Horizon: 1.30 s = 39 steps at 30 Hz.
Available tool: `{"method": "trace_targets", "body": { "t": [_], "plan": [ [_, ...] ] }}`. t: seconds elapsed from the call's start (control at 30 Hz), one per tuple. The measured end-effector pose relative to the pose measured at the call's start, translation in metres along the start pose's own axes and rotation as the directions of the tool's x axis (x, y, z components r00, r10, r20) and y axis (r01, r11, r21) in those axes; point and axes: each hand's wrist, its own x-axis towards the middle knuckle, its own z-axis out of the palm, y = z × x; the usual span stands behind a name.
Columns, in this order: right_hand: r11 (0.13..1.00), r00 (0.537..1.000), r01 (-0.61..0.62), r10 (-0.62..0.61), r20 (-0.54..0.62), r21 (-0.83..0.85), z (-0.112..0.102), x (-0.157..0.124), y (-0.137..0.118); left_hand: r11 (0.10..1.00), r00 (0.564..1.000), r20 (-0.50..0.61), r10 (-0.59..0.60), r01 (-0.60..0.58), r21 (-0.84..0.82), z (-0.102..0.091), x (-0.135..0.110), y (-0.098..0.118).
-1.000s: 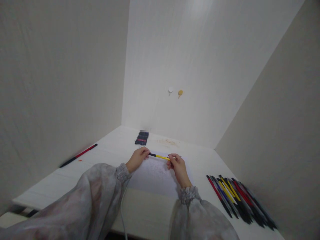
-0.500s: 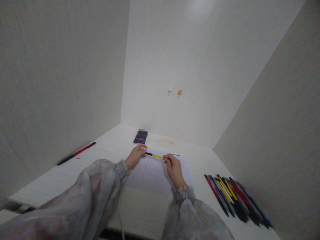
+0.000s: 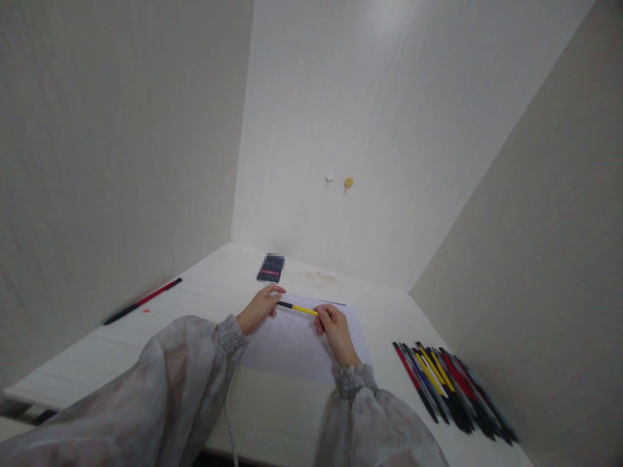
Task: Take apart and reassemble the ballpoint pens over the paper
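Note:
A thin yellow pen (image 3: 304, 311) with a black end is held level above a white sheet of paper (image 3: 287, 350). Its black left end meets the closed thumb and fingers of my left hand (image 3: 259, 309). At the yellow right part, my right hand (image 3: 338, 334) pinches it, and the fingers hide that end. Faint grey marks cover part of the paper. A thin dark line-like object (image 3: 335, 303) lies by the sheet's far edge, partly behind the right hand.
On the right lies a row of several red, yellow, blue and black pens (image 3: 452, 389). A red-and-black pen (image 3: 146, 300) rests along the left wall. Beyond my left hand is a phone (image 3: 271, 268). A white cable (image 3: 228, 415) runs past my left sleeve. Two hooks (image 3: 348, 183) hang on the back wall.
The whole view has shifted slightly. Both hands keep the pen between them; the dark right end that showed at the right fingers is now hidden.

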Motion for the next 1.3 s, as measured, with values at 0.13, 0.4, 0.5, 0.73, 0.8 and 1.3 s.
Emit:
{"method": "trace_targets", "body": {
  "t": [0.13,0.4,0.5,0.73,0.8,1.3],
  "plan": [
    [0.958,0.977,0.204,-0.213,-0.025,-0.2,-0.004,-0.004,-0.007,0.997,0.998,-0.002,-0.057,0.057,-0.045,0.001,-0.001,0.005],
    [0.979,0.979,0.141,-0.16,-0.127,-0.145,-0.006,-0.002,-0.011,0.991,0.989,0.1,0.112,-0.119,0.067,0.006,-0.006,0.011],
    [1.0,0.995,-0.015,0.016,-0.103,0.01,-0.004,0.0,-0.006,0.951,0.971,0.182,0.158,-0.199,0.237,0.006,-0.006,0.007],
    [0.989,0.993,-0.112,0.114,-0.013,0.091,0.0,0.0,-0.004,0.801,0.943,0.238,0.234,-0.326,0.503,0.002,-0.003,0.0],
    [0.999,0.999,-0.042,0.043,-0.024,0.019,0.0,-0.001,-0.005,0.804,0.954,0.213,0.211,-0.294,0.516,0.002,-0.002,0.0],
    [0.995,0.995,-0.099,0.099,0.027,-0.03,-0.006,0.001,-0.009,0.835,0.974,0.148,0.174,-0.226,0.502,-0.001,0.001,-0.002]
  ]
}}
